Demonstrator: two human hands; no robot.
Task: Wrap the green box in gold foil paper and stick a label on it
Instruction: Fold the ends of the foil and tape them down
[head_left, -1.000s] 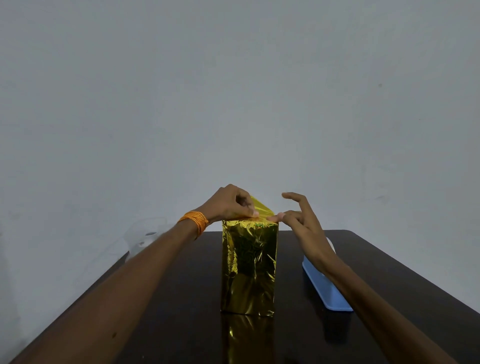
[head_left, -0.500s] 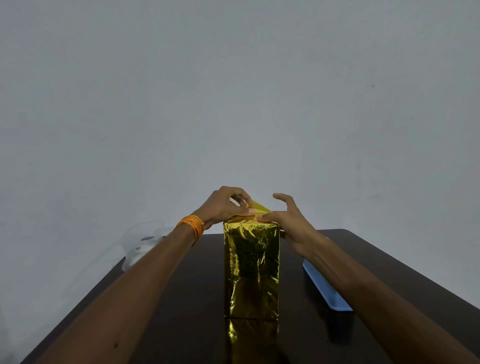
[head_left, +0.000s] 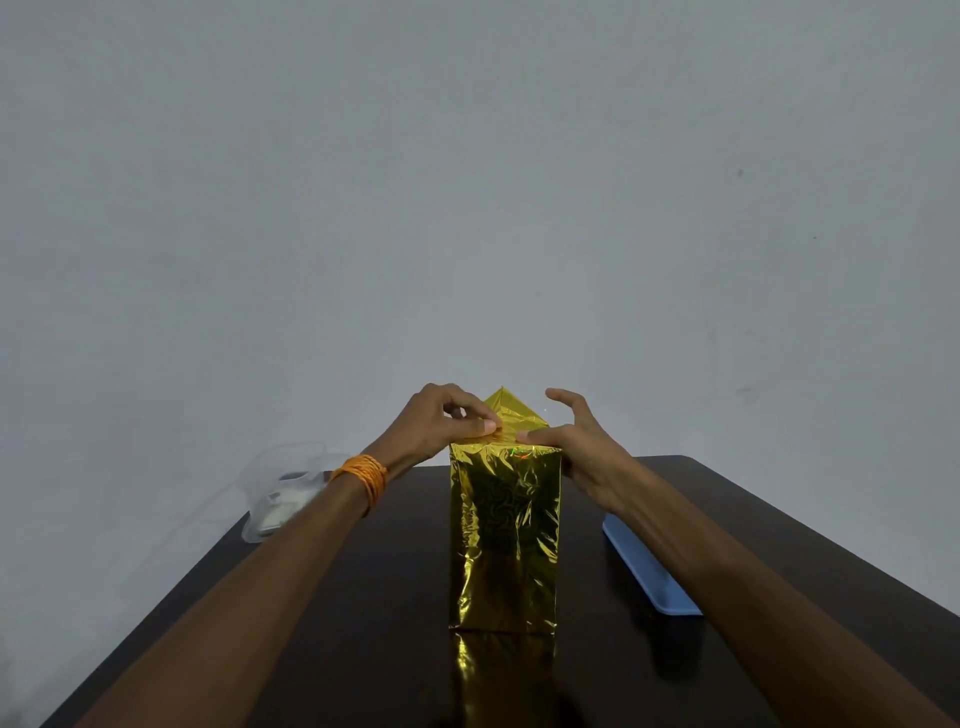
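While the box (head_left: 505, 545) stands on the surface (head_left: 363, 597), our left hand (head_left: 441, 423) pinches its foil flap (head_left: 514, 410). Our right hand (head_left: 587, 452) presses a thumb on the top edge, fingers (head_left: 566, 397) released.

One gold-wrapped box (head_left: 505, 540) on one dark bench (head_left: 395, 597) — two grips, left grip (head_left: 441, 423) and right grip (head_left: 582, 452). One blue tray (head_left: 649, 571), one clear plastic container (head_left: 280, 493), one orange wristband (head_left: 363, 475).

The foil-wrapped box (head_left: 505, 540) stands upright at the centre of the table (head_left: 363, 597). The left hand (head_left: 441, 421) pinches the raised top flap (head_left: 511, 410). The right hand (head_left: 582, 447) presses the box's top right edge.
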